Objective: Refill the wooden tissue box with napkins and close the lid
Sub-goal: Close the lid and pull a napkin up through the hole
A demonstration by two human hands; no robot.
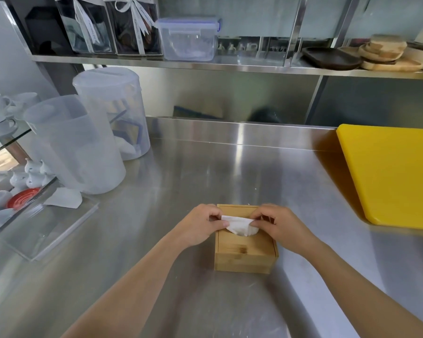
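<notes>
A small wooden tissue box (244, 257) stands on the steel counter (205, 179) near its front, with its lid lying flat on top. A white napkin (239, 226) sticks up out of the opening in the lid. My left hand (200, 225) pinches the napkin's left end. My right hand (281, 225) pinches its right end, over the box's back right corner. Both hands rest on top of the box.
Two tall frosted plastic containers (83, 142) stand at the left, with a clear acrylic tray (47, 228) in front of them. A yellow cutting board (391, 174) lies at the right. White porcelain pieces (22, 179) sit at the far left. A shelf above carries a lidded plastic box (188, 40) and wooden plates (383, 54).
</notes>
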